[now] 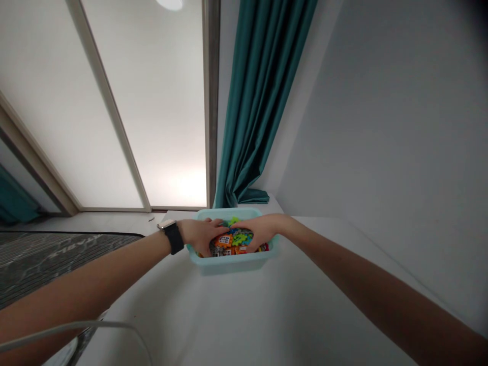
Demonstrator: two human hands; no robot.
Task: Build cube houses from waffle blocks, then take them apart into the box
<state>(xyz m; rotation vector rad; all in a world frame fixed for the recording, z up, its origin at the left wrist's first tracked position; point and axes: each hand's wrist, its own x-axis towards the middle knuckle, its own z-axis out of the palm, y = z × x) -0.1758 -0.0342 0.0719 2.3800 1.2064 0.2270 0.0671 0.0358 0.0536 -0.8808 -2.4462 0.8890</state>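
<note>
A pale turquoise plastic bin [232,264] stands on a white table, far out at arm's length. It holds several small toy blocks [233,242] in orange, green, blue and red. My left hand [201,235], with a black watch on the wrist, reaches into the bin from the left, its fingers curled down among the blocks. My right hand [256,232] reaches in from the right, its fingers also curled over the blocks. What each hand grips under the fingers is hidden.
The white table [247,315] runs along a white wall [381,152] on the right. A teal curtain [259,101] hangs behind the bin beside a large frosted window. A dark patterned rug [46,259] lies on the left. A curved grey bar [76,328] crosses the bottom left.
</note>
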